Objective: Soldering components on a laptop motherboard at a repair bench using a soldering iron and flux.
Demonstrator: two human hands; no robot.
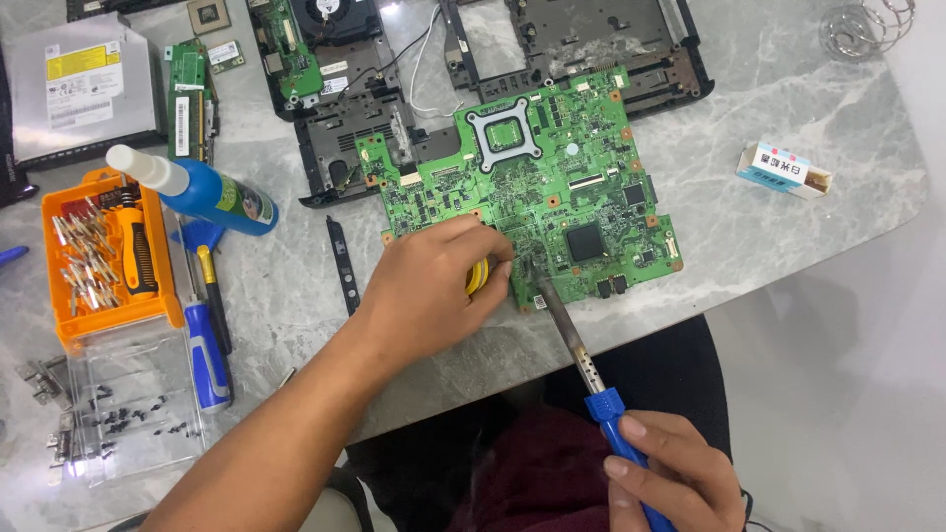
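Right hand: lowest in frame, fingers wrapped round blue handle of soldering iron
Iron: shaft slants up-left from handle, tip touching lower edge of green circuit board
Left hand: palm down over board's lower-left corner, fingers curled narrow, pinching a small yellow item; what it is, cannot tell
Board: flat on grey marble table, near front edge, black chip right of centre, square socket frame up top
Behind board: black laptop shell parts, another shell with fan at top centre
Left side: orange bit case with bits, blue bottle with white cap lying tilted, blue-handled screwdriver just beside case
Front left: clear tray with small black screws
Far left top: silver optical drive
Right side: small white-and-blue box, well apart from board
Top right corner: wire coil stand
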